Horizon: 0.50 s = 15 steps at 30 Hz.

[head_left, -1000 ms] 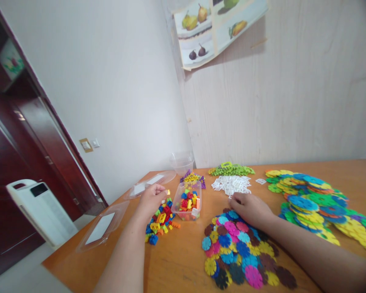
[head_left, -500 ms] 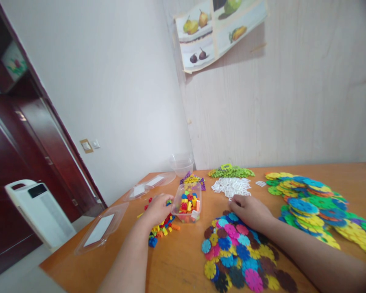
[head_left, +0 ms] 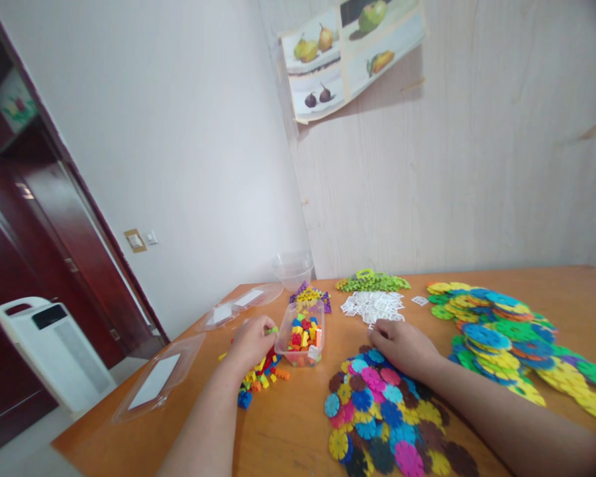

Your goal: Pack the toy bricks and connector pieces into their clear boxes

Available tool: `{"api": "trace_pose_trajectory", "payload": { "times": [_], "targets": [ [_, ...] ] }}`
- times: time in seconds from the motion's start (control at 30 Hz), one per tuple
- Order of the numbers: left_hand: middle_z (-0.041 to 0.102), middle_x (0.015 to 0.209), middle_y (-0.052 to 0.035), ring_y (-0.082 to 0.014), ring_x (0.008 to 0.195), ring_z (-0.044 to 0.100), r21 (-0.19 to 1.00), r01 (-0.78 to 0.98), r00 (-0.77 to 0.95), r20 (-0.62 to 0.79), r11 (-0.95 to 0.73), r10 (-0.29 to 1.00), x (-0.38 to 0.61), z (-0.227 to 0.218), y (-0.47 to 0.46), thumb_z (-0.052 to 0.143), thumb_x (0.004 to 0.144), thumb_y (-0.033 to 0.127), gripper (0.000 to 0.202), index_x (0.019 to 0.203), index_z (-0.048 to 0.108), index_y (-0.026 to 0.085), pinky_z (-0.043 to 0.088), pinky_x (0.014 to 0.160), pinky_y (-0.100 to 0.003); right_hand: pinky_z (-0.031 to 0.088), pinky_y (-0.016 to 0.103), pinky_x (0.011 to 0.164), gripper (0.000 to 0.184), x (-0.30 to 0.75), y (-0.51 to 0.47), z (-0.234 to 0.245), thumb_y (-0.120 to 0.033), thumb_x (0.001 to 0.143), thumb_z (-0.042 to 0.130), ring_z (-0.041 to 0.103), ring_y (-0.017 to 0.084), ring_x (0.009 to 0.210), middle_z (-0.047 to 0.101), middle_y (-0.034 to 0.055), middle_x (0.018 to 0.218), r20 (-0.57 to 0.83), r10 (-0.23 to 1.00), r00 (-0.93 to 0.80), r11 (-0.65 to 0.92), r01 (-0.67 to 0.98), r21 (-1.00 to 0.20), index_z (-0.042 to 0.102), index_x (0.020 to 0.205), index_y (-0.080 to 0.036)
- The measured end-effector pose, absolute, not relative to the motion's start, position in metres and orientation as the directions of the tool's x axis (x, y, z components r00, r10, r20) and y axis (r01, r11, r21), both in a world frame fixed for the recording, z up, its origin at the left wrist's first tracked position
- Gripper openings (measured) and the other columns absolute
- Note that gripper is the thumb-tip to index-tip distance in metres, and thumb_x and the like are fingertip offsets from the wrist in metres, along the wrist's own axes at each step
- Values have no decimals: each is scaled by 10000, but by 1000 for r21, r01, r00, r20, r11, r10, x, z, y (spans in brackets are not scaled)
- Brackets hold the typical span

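My left hand point(head_left: 252, 344) pinches a small green toy brick point(head_left: 273, 330) at the left wall of a clear plastic box point(head_left: 284, 344). Inside the box lie red, yellow, blue and orange bricks point(head_left: 305, 336). A loose heap of similar bricks point(head_left: 258, 381) sits on the table, partly hidden by this hand. My right hand point(head_left: 406, 348) rests with fingers curled at the far edge of a pile of colourful notched discs point(head_left: 372, 411); I see nothing in it. White flat plastic pieces point(head_left: 372, 306) lie just beyond its knuckles.
Larger notched discs point(head_left: 506, 338) are heaped on the right. Behind the box are purple and yellow pieces point(head_left: 310, 295), green pieces point(head_left: 375, 281) and clear round tubs point(head_left: 293, 268). Clear lids point(head_left: 193, 354) lie along the table's left edge.
My left hand has risen from the loose bricks to the box's side, and a green brick now shows at its fingertips. The right hand stays put; the view has shifted slightly.
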<state>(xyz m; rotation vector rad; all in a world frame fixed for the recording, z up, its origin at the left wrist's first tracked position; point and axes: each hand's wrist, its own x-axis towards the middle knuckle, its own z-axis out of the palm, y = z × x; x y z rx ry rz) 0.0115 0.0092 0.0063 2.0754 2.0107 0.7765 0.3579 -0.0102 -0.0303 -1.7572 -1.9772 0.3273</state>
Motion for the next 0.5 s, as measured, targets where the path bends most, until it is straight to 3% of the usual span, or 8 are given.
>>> {"api": "trace_pose_trajectory", "payload": {
  "times": [0.17,0.3,0.4,0.5],
  "targets": [
    [693,813,-30,-184,760,652,703,703,-191,333,-108,923,15,21,3,621,755,335,259,963,623,180,461,690,-270,221,261,544,331,359,-12,-29,-428,903,414,559,154,658,645,24,709,181,981,-67,147,868,-474,564,698,-215],
    [713,1055,-71,-212,981,656,852,476,-131,313,-217,941,35,41,-13,609,799,434,483,1214,575,191,482,787,-294,224,260,546,337,359,-11,-32,-436,905,409,563,158,670,649,24,714,187,980,-75,156,867,-473,558,697,-217],
    [692,1153,-90,-225,1106,616,864,439,-118,329,-248,937,41,47,-18,616,795,440,490,1212,600,184,465,895,-313,224,262,542,339,359,-11,-32,-441,905,402,561,159,666,644,21,713,184,980,-72,153,868,-473,558,701,-220],
    [712,1044,-74,-219,997,647,822,532,-146,327,-205,934,35,40,-14,589,782,396,394,1097,648,166,481,860,-318,226,262,542,335,359,-12,-31,-437,904,403,558,159,661,637,18,706,176,982,-71,148,868,-474,558,700,-222]
  ]
}}
